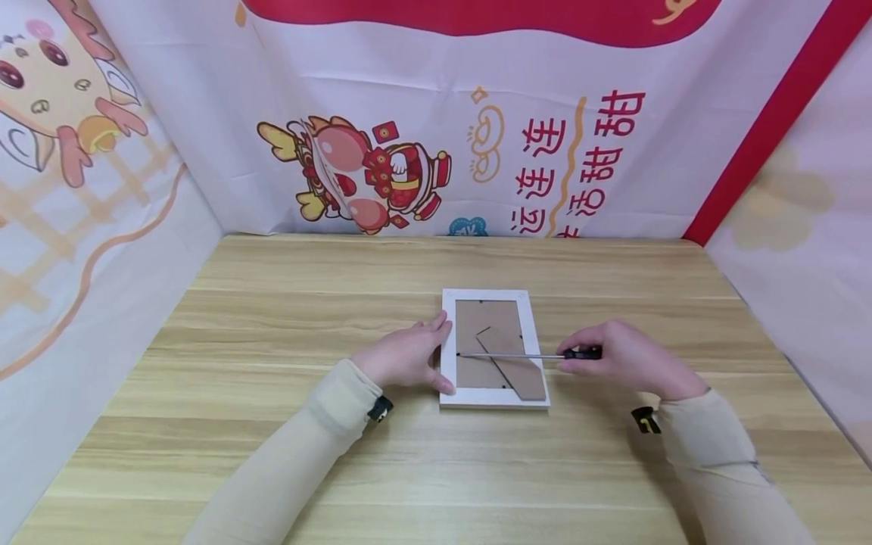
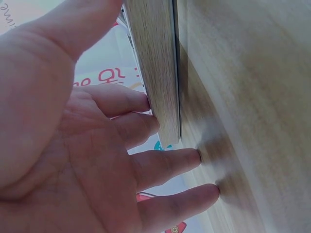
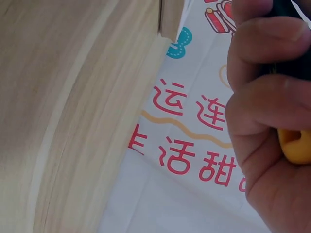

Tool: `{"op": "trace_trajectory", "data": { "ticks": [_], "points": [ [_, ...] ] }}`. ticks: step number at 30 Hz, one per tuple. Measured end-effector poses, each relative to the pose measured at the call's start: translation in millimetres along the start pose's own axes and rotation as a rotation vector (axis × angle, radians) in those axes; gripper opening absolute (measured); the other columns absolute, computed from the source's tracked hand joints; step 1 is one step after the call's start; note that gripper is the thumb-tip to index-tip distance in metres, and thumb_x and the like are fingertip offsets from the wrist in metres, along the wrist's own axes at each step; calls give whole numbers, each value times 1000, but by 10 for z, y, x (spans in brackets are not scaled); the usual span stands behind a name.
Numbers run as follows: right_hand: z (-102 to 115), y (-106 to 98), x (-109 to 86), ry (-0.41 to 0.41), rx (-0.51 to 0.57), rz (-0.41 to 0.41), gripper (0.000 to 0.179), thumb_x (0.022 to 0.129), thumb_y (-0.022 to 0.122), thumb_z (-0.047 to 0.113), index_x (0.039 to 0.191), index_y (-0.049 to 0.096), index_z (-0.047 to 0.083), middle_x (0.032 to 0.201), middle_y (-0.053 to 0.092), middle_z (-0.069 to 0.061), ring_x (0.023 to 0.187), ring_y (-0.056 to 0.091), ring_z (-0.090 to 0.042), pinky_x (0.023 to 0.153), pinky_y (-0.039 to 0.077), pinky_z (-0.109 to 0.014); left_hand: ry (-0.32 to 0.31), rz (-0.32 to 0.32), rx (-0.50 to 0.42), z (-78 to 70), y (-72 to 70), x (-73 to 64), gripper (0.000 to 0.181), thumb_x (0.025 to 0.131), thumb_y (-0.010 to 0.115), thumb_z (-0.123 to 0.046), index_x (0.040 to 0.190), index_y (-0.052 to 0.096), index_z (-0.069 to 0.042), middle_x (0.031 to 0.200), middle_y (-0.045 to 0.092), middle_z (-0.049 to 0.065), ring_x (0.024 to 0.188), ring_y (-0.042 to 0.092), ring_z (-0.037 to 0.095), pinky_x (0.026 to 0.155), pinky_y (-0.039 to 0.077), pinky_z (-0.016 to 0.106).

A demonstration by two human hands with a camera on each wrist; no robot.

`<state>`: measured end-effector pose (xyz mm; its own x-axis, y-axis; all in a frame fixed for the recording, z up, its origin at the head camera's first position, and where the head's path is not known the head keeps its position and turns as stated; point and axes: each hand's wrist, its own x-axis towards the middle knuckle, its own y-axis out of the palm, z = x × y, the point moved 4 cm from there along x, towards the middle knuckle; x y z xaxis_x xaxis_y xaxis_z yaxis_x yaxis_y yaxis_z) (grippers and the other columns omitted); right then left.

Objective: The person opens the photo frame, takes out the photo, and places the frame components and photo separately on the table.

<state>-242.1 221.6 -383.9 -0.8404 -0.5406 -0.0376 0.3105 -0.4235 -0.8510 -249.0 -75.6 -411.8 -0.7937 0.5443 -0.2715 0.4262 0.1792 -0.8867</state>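
Observation:
A white picture frame (image 1: 493, 397) lies face down on the table, its brown backing board (image 1: 487, 318) and angled stand leg (image 1: 527, 378) showing. Small black tabs line the edge of the opening. My left hand (image 1: 407, 354) rests along the frame's left side, thumb near the lower corner. In the left wrist view, two fairly straight fingers touch the frame's wood-grain side (image 2: 155, 68) and the other two reach the tabletop. From the right, my right hand (image 1: 623, 356) grips a screwdriver (image 1: 582, 353) by its black and yellow handle (image 3: 296, 145). Its long shaft crosses the backing to the left-hand tab.
The wood-grain table (image 1: 327, 280) extends around the frame on all sides. Behind it hangs a white printed cloth (image 1: 409, 68) with red characters and a cartoon dragon. More printed cloth borders the left (image 1: 163, 227) and right sides.

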Motion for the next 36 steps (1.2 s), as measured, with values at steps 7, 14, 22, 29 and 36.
{"op": "trace_trajectory", "data": {
  "ticks": [7, 14, 22, 29, 36],
  "points": [
    [-9, 37, 33, 10, 10, -1, 19, 83, 82, 24, 101, 81, 17, 98, 74, 5, 83, 65, -6, 69, 53, -27, 13, 1, -5, 21, 3, 12, 109, 77, 78, -53, 156, 23, 0, 163, 9, 16, 140, 29, 46, 115, 26, 46],
    [7, -11, 91, -40, -59, -2, 25, 82, 82, 31, 103, 81, 17, 96, 75, 6, 86, 68, -7, 73, 56, -31, 10, 7, -23, 6, 32, 13, 109, 78, 78, -51, 156, 21, -2, 163, 7, 14, 141, 26, 47, 116, 24, 47],
    [147, -165, 225, -158, -155, 43, 18, 83, 82, 29, 98, 81, 19, 89, 73, 15, 80, 67, 0, 73, 57, -33, -5, 1, -11, -9, 18, 6, 108, 78, 78, -50, 156, 22, -2, 163, 8, 14, 140, 28, 48, 116, 25, 47],
    [612, -387, 309, -211, -289, 96, 11, 82, 81, 34, 82, 77, 24, 69, 63, 20, 59, 53, 2, 58, 50, -25, 0, -4, -5, -24, 2, -9, 108, 77, 79, -50, 156, 23, -1, 163, 9, 15, 139, 28, 50, 115, 26, 49],
    [1103, -510, 396, -100, -377, 207, 17, 83, 82, 28, 69, 73, 23, 60, 57, 12, 55, 47, -7, 53, 42, -27, 3, -2, -6, -15, 6, -6, 108, 77, 79, -50, 156, 23, 0, 163, 9, 16, 139, 28, 50, 115, 26, 49]
  ]
}}
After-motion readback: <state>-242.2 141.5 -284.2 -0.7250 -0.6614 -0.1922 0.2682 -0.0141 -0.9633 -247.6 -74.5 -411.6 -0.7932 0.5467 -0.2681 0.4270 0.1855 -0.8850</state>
